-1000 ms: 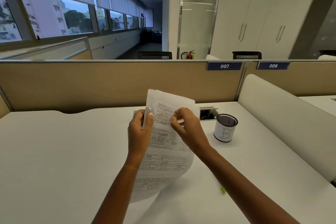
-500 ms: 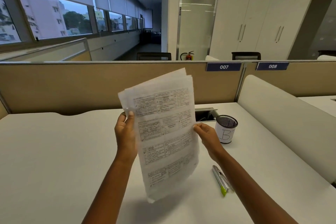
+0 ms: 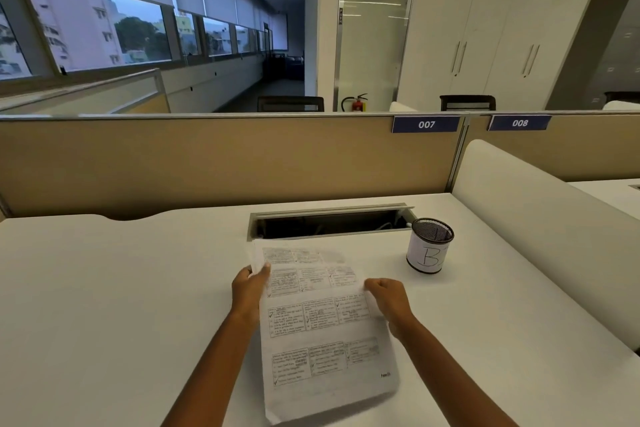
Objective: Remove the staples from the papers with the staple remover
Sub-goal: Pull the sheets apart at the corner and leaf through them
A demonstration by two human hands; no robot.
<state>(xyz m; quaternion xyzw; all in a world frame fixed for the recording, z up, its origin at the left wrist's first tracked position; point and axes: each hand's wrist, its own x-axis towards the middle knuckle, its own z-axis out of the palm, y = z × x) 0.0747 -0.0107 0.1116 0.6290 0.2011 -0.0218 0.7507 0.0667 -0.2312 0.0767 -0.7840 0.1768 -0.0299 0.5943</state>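
Papers [image 3: 322, 326] now coming down flat onto bench [image 3: 121, 288]; both hands' fingers [image 3: 261, 270] pinching edges; remover hidden, staple removal pending.

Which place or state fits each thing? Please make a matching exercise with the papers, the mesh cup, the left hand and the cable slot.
Things:
1. papers
2. mesh cup
3. left hand
4. cable slot

Places or states:
A. open, at the back of the desk
B. grips the papers' left edge
C. held between both hands
D. stands right of the papers, marked B

Pairs: 1-C, 2-D, 3-B, 4-A
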